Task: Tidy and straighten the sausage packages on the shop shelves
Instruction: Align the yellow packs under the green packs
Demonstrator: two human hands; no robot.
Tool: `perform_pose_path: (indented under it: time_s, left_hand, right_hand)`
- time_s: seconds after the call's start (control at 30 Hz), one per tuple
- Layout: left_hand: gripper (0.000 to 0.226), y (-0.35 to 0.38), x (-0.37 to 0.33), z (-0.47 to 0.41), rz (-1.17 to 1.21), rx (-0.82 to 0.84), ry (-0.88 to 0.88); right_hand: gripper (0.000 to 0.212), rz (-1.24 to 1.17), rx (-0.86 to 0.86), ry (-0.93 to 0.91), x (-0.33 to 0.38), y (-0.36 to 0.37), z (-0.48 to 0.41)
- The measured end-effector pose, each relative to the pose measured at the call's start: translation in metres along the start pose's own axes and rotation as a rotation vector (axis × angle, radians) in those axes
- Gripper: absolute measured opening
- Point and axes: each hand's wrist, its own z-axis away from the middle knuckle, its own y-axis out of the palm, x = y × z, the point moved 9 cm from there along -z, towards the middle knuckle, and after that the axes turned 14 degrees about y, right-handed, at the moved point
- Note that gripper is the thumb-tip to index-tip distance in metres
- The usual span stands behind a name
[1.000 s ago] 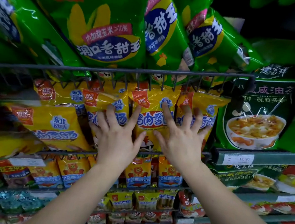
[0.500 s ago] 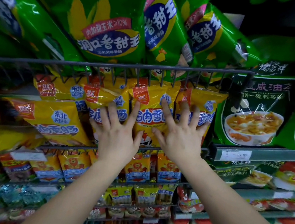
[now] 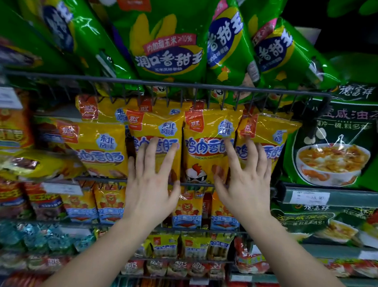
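Yellow chicken sausage packages stand in a row on a wire shelf (image 3: 198,185). My left hand (image 3: 151,181) lies flat, fingers spread, on the second upright yellow package (image 3: 155,126). My right hand (image 3: 243,182) presses flat across the middle package (image 3: 205,149) and the right package (image 3: 268,134). Neither hand grips anything. Another yellow package (image 3: 94,144) leans tilted at the left of the row, and one more (image 3: 28,166) lies flat further left.
Large green corn sausage bags (image 3: 168,50) hang over the wire rail (image 3: 165,84) above. Green soup packets (image 3: 334,144) stand at the right, above a price tag rail (image 3: 311,197). Lower shelves hold small orange lion packs (image 3: 186,209), red packs and blue packs.
Both hands have slid slightly down and apart on the yellow packages, fingers still flat. The packages now stand a little straighter; the view has shifted downward.
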Motion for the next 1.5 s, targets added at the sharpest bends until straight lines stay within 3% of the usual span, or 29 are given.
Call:
perform_pose_path:
  time_s: [0.23,0.43,0.7,0.87,1.27,1.5]
  left_hand:
    - [0.067,-0.025,0.019,0.025,0.007,-0.106,-0.004]
    - [0.041,-0.047,0.067,0.07,-0.041,-0.285,-0.114]
    - [0.042,-0.054,0.157,0.134,-0.116,-0.235,-0.321]
    - [0.06,-0.058,0.199,0.142,-0.103,-0.187,-0.356]
    - [0.083,-0.044,0.236,0.099,-0.03,-0.079,-0.197]
    - [0.084,-0.045,0.247,0.064,0.05,-0.143,-0.157]
  right_hand:
    - [0.064,-0.111,-0.042,-0.058,0.037,-0.01,0.015]
    - [0.052,-0.244,-0.033,-0.27,0.111,-0.011,0.042]
    - [0.047,-0.351,-0.001,-0.511,0.213,-0.007,0.085]
    - [0.051,-0.283,0.007,-0.493,0.247,0.002,0.092]
    - [0.077,-0.016,0.08,-0.345,0.26,0.04,0.073]
    - [0.077,0.003,0.066,-0.321,0.262,0.05,0.063]
